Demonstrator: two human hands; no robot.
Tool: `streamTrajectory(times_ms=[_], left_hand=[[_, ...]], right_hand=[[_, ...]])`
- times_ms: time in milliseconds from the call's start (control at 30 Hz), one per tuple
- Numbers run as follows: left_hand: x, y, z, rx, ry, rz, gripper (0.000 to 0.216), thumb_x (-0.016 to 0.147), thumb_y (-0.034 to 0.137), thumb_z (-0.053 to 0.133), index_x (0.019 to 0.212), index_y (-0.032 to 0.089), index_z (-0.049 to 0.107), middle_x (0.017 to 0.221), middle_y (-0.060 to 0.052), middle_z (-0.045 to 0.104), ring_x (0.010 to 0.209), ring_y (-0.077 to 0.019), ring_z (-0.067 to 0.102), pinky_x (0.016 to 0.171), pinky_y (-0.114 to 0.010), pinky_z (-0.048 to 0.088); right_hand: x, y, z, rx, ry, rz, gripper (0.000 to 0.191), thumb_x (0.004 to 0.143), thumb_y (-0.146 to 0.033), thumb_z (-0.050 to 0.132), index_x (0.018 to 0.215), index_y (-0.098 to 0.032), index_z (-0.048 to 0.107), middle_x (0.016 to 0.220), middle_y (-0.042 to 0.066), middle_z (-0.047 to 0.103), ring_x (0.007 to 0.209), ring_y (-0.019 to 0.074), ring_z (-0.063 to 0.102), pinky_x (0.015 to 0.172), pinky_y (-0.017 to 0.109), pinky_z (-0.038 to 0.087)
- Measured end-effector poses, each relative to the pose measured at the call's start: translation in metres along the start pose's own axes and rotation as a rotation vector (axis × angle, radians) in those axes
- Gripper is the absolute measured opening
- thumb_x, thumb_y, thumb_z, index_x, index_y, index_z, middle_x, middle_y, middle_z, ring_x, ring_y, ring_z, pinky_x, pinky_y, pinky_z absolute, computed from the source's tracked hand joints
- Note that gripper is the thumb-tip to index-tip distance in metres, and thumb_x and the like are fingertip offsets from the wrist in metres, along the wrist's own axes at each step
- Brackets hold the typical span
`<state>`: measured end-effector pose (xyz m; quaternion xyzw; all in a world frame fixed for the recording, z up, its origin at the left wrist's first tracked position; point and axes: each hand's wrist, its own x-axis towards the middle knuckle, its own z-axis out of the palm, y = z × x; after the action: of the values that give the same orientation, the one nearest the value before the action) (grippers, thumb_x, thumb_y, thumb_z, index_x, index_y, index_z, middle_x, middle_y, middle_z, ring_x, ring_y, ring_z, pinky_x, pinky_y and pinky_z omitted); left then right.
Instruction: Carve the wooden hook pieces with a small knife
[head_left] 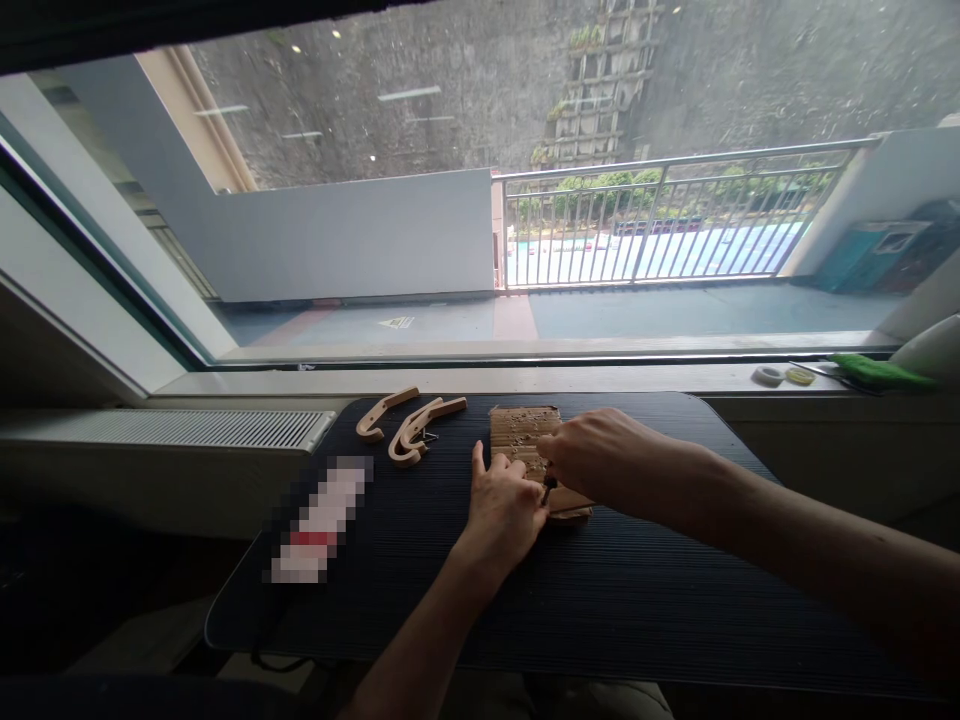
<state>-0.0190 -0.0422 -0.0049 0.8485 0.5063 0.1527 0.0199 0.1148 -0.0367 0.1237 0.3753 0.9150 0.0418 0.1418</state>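
Observation:
A small wooden board [519,434], pitted with carved marks, lies on the dark ribbed table top [615,590]. My left hand [504,508] rests at the board's left edge, its fingers curled and its thumb raised. My right hand [600,455] reaches across the board from the right, closed on a small dark-tipped tool [547,490] whose end touches the wood. Most of the tool is hidden in the hand. Two curved wooden hooks [384,410] [420,428] lie to the left of the board, clear of both hands.
A blurred white and red object [322,518] lies on the table's left part. A radiator grille [187,428] runs along the sill at the left. Small round items [769,376] and a green object [877,372] sit on the window ledge at the right.

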Motion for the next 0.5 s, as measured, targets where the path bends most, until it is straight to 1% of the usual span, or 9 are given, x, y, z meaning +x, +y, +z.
streamTrajectory(times_ms=[67,167,367,500], left_hand=[[0.0002,0.0003,0.0000,0.004,-0.002,-0.001,0.014,0.076,0.034,0.060,0.069,0.023,0.067,0.081,-0.002,0.061,0.091,-0.0206,0.050,0.105,-0.056,0.010],[0.0003,0.0009,-0.0006,0.016,-0.007,-0.001,0.013,0.076,0.033,0.059,0.072,0.023,0.067,0.083,-0.002,0.062,0.092,-0.0213,0.050,0.105,-0.057,0.010],[0.0006,0.0019,-0.0023,0.024,-0.032,-0.007,0.016,0.077,0.034,0.058,0.069,0.022,0.066,0.083,-0.003,0.062,0.092,-0.0214,0.050,0.105,-0.057,0.010],[0.0012,0.0021,-0.0027,0.016,-0.023,0.000,0.017,0.077,0.033,0.058,0.067,0.022,0.066,0.082,-0.002,0.062,0.091,-0.0211,0.050,0.105,-0.057,0.011]], right_hand=[[-0.0025,-0.0020,-0.0056,0.045,-0.006,-0.001,0.014,0.080,-0.006,0.053,0.083,-0.016,0.063,0.076,0.003,0.065,0.069,0.0177,0.061,0.049,0.026,0.029],[-0.0048,-0.0050,-0.0094,0.097,-0.021,-0.042,0.020,0.078,-0.004,0.054,0.087,-0.018,0.064,0.082,0.003,0.065,0.074,0.0177,0.061,0.053,0.026,0.032],[-0.0036,-0.0053,-0.0047,0.126,-0.008,-0.060,0.023,0.078,-0.001,0.052,0.091,-0.016,0.064,0.084,0.004,0.065,0.078,0.0183,0.060,0.059,0.027,0.036],[-0.0018,-0.0036,-0.0009,0.140,0.019,-0.067,0.027,0.078,0.000,0.051,0.095,-0.017,0.063,0.084,0.004,0.065,0.077,0.0175,0.060,0.060,0.026,0.036]])
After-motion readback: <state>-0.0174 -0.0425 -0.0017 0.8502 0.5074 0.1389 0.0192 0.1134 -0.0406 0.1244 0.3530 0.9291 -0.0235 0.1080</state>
